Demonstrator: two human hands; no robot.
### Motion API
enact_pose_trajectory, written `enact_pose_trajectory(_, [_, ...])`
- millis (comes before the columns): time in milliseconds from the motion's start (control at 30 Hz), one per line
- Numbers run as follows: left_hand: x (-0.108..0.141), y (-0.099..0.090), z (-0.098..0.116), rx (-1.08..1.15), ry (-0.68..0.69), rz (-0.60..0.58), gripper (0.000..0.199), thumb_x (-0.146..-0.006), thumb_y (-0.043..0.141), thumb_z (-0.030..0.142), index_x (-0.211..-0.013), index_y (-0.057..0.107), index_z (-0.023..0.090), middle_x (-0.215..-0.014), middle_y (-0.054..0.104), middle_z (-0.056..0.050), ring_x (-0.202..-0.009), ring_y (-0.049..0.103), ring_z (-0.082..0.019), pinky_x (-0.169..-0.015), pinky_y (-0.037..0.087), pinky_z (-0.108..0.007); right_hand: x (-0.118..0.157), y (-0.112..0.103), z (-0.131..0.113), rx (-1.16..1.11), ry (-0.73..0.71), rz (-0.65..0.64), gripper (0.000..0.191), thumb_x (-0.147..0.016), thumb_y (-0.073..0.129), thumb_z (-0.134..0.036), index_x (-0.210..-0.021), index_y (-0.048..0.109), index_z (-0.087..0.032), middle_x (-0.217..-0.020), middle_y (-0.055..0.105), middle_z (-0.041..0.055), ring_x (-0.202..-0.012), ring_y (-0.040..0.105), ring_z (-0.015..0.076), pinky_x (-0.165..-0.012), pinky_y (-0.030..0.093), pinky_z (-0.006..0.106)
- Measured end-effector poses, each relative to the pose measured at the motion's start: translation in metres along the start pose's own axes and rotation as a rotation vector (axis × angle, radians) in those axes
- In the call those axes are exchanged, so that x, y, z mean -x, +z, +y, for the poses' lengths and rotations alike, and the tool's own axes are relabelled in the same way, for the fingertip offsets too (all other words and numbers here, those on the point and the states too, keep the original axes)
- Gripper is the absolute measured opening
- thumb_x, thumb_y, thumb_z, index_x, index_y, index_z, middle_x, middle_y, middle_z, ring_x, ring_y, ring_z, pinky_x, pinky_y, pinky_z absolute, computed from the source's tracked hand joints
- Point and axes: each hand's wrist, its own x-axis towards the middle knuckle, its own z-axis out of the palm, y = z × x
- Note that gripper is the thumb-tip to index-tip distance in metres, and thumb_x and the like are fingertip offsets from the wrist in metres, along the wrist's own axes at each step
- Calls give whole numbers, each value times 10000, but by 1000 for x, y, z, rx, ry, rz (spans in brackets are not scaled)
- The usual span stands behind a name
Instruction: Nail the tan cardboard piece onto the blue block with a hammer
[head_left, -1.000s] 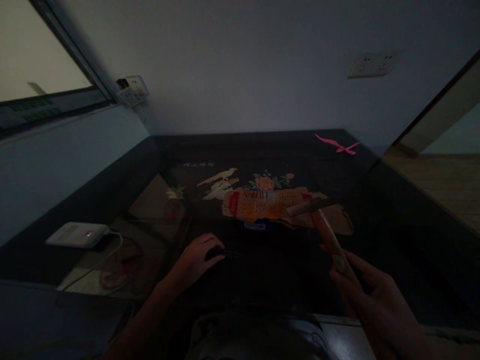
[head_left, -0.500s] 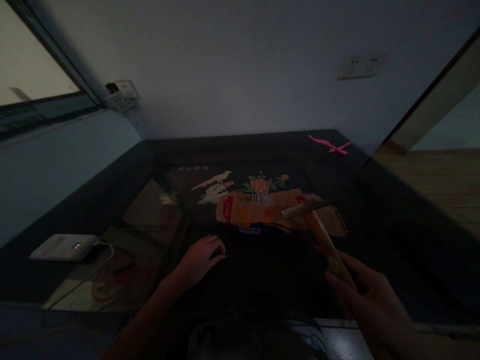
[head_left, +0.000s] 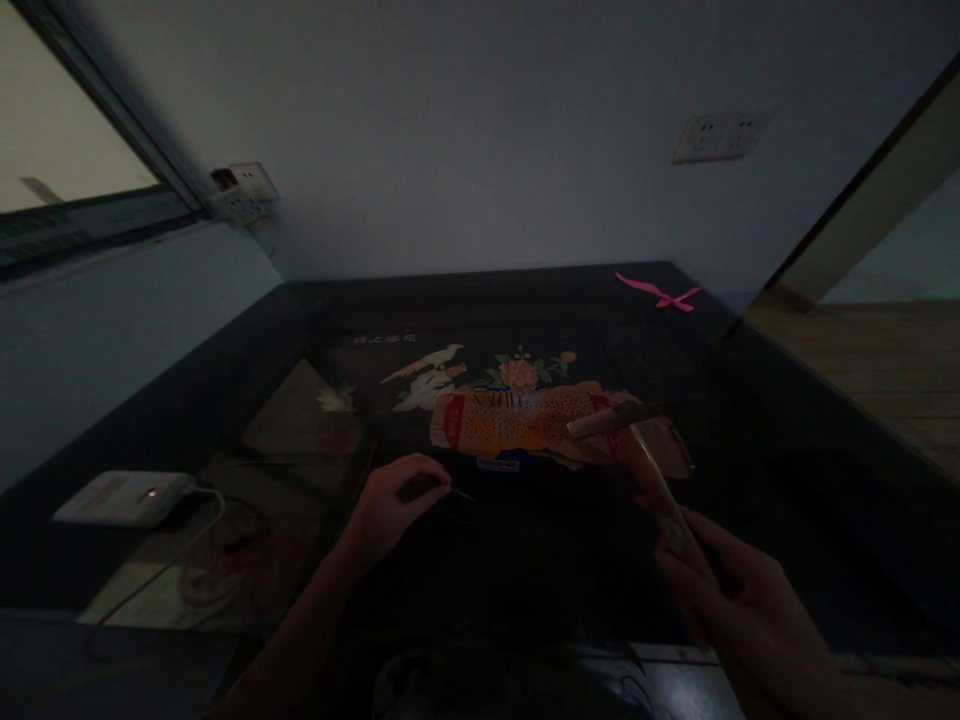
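Observation:
My right hand is wrapped round the wooden handle of a hammer, its head held over the right part of a flattened piece of cardboard. The cardboard is orange-brown with dark dots and red bands, and several nails stand along its far edge. To the front left, my left hand pinches a thin nail between thumb and fingertip, just above the dark tabletop. A blue item with a pale label peeks out from beneath the cardboard.
On the left of the glossy black table lies a white power bank with a cable. A pink ribbon is at the far right corner. Wall sockets are behind the table. Its surface carries a bird and flower picture.
My left hand has lifted slightly off the tabletop, and the nail in its fingers now shows more clearly. The hammer in my right hand has barely moved.

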Motion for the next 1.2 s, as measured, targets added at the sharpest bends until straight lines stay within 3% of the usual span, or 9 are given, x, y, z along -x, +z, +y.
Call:
enact_pose_trajectory(200, [-12,-7,33,263,-38,228,171,-756,672,286,-863,618,163,-774,702,-36,-767,713,-205,-717,586,-294,-4,1,4,11,16,-60,477,-721,647,-439,-1138,686,-210,-872,749,55,-709,690,229,-559,564,267])
enact_pose_trajectory(333, [-37,-12,59,276,92,309,218,-701,723,294,-864,671,160,-979,715,-72,-841,702,-204,-761,596,-315,-5,-1,-1,9,-26,-36,455,-732,644,-437,-1131,689,-222,-955,746,56,-809,693,240,-660,572,278])
enact_pose_trajectory(467, [-72,-7,72,364,160,225,192,-670,742,265,-825,697,163,-1184,650,-82,-897,686,-196,-794,589,-344,-2,-3,-7,17,7,-54,492,-740,635,-450,-1167,669,-208,-751,738,44,-527,639,194,-431,518,257])
enact_pose_trajectory(633, [-115,17,74,326,275,150,99,-708,711,234,-753,691,149,-914,719,-62,-861,671,-176,-800,550,-317,0,-2,-9,-42,-22,-23,427,-749,643,-402,-1132,685,-218,-912,735,55,-698,676,208,-513,537,238])
enact_pose_trajectory(733, [-131,32,70,185,311,128,76,-732,698,228,-774,700,164,-817,718,-35,-812,664,-161,-785,524,-291,3,0,-5,-69,32,-44,477,-771,630,-419,-1198,644,-207,-757,713,37,-492,606,155,-375,463,210])
enact_pose_trajectory(833, [-135,40,63,81,311,115,68,-755,684,228,-795,701,177,-805,719,-25,-789,663,-156,-767,515,-282,3,0,-4,-105,65,-69,500,-778,617,-436,-1224,625,-208,-723,702,31,-407,543,131,-333,437,212])
enact_pose_trajectory(967, [-132,44,54,41,330,86,52,-765,676,213,-806,690,183,-809,720,-14,-765,665,-148,-742,526,-278,0,-2,-11,-70,34,-6,474,-729,660,-424,-1146,679,-198,-806,727,58,-567,634,184,-440,509,236])
enact_pose_trajectory(1100, [-133,46,48,43,346,44,55,-775,663,198,-822,683,178,-831,718,-17,-759,666,-142,-722,534,-267,-1,-1,-15,-73,118,-19,546,-745,639,-469,-1222,630,-202,-638,677,12,-376,509,125,-332,423,220])
enact_pose_trajectory(1200, [-135,47,46,65,354,27,60,-783,652,202,-827,681,173,-840,717,-22,-761,668,-139,-724,535,-258,-2,1,-13,-82,109,-50,561,-751,632,-482,-1236,614,-201,-739,698,31,-352,471,100,-314,407,216])
